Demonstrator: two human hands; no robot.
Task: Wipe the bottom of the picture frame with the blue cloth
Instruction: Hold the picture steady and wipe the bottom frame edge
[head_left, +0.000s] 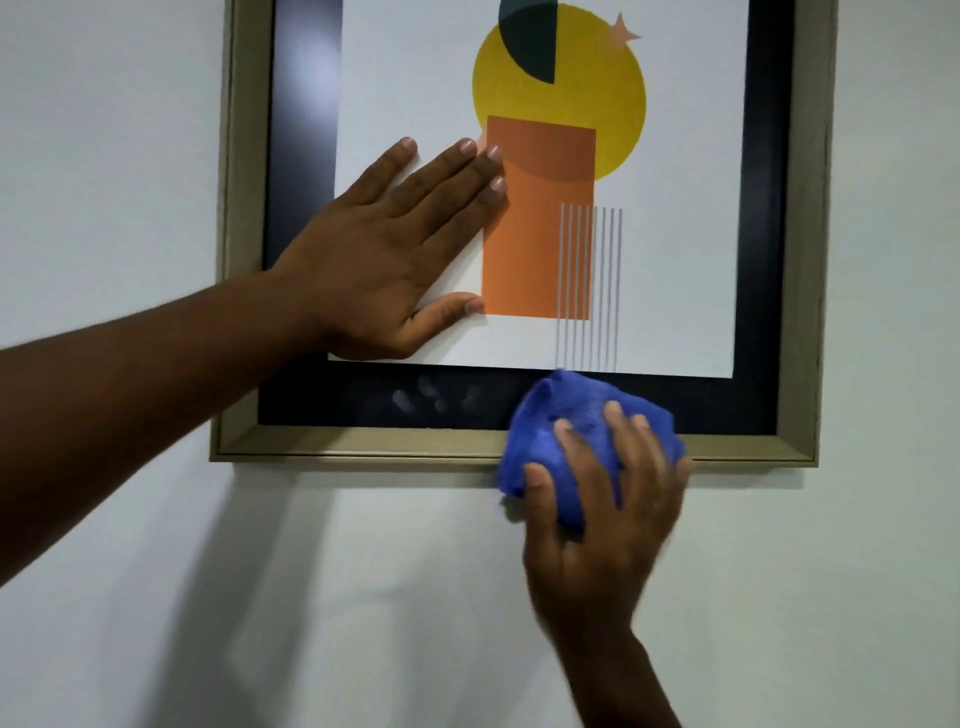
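Note:
A picture frame (363, 447) with a beige moulding and a black mat hangs on the wall, showing a print with a yellow circle and an orange rectangle. My left hand (395, 249) lies flat on the glass at the lower left, fingers spread, holding nothing. My right hand (597, 535) presses a bunched blue cloth (561, 410) against the bottom rail, right of its middle. The cloth covers part of the rail and the black mat above it. Smudges show on the black mat (431, 400) left of the cloth.
A plain white wall (260, 597) surrounds the frame on the left, right and below. The top of the frame runs out of view.

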